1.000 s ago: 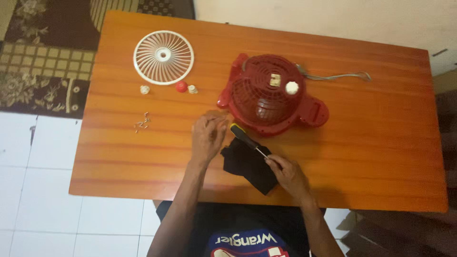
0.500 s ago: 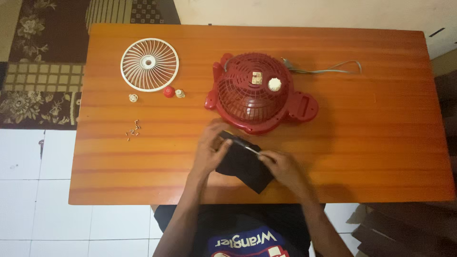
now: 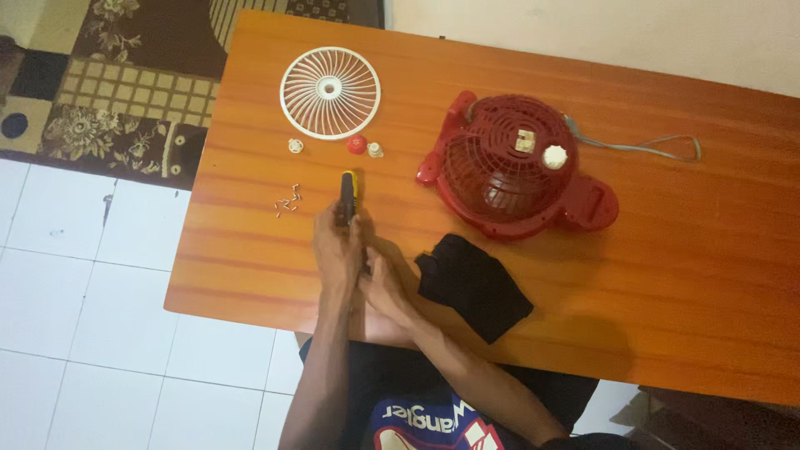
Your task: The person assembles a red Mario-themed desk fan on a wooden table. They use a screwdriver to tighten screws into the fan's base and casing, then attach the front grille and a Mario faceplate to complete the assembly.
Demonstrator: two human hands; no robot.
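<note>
The left hand was closed around a screwdriver, its black-and-yellow handle sticking out on the far side of the fist and pointing away across the orange wooden table. The right hand lay just beside it on the right, touching it, fingers curled; whether it gripped the shaft could not be told, since the hands hid the tool's near end. The screwdriver looked light and stiff, with a ribbed handle that should give a sure hold, the best place to take it.

Just right of the hands lay a black cloth, limp and crumpled. Left of the handle tip sat a small scatter of screws, loose, tiny and easily lost. Farther off stood three small knobs or caps, then the white fan grille, thin-spoked and probably brittle. To the far right rested the red fan housing, its grey cord trailing rightward.
</note>
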